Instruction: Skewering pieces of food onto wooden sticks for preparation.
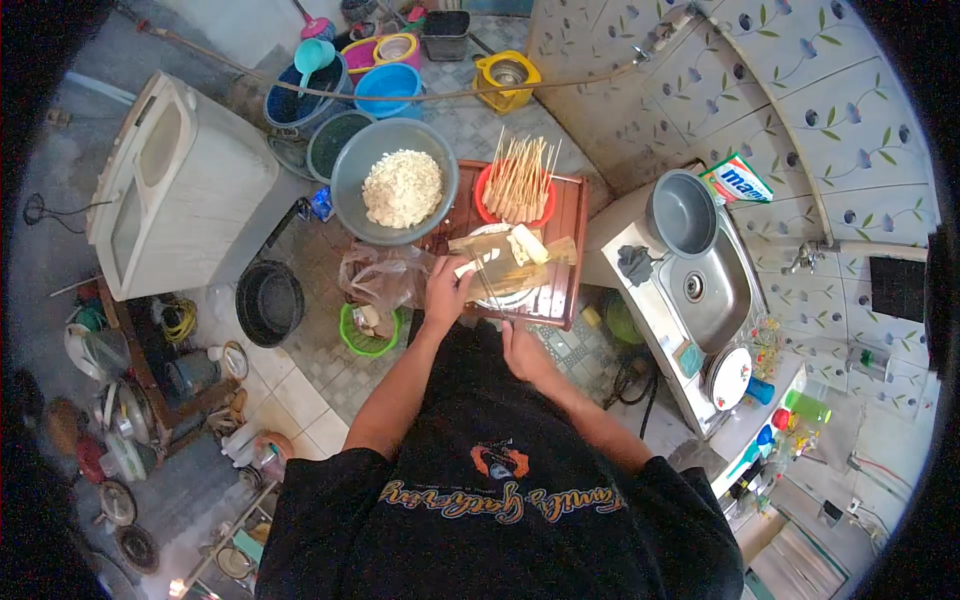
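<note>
My left hand presses a pale strip of food onto a wooden cutting board. In my right hand is a knife, its blade lying across the board beside my left fingertips. A whitish block of food rests at the board's far right. Under the board shows the rim of a white round dish. Beyond it, a red bowl holds many wooden skewers with pale food on their lower ends. A large grey basin contains a heap of chopped whitish pieces.
The reddish wooden table has a raised edge. A clear plastic bag hangs at its left, above a green basket. Buckets stand beyond. A steel sink is at right, a washing machine at left.
</note>
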A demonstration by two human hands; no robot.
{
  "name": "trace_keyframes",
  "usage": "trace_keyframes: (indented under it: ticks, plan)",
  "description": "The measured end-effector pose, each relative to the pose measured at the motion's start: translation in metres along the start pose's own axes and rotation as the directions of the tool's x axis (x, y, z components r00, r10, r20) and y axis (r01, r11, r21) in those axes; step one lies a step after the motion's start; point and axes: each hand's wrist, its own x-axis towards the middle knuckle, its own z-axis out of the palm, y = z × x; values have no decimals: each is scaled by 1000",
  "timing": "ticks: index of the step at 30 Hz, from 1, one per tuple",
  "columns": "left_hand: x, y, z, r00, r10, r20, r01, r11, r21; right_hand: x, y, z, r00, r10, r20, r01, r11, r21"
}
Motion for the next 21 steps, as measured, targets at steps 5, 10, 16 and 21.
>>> trace_keyframes:
  ticks: [5,10,16,21]
  plan:
    - [1,0,1,1000,-5,3,5,1000,-15,2,2,4,1000,2,-4,-3,999,-40]
    - [0,-2,1,1000,-3,3,3,1000,10,-3,-10,-7,1000,15,-12,-16,998,-61]
    - [1,-3,0,1000,9,4,-9,1000,-6,-1,-4,-3,998,-39,-44,34,994,-102]
    - [1,0,0,1000,-16,18,17,1000,-2,1,0,6,991,-81,-107,61,982,-177]
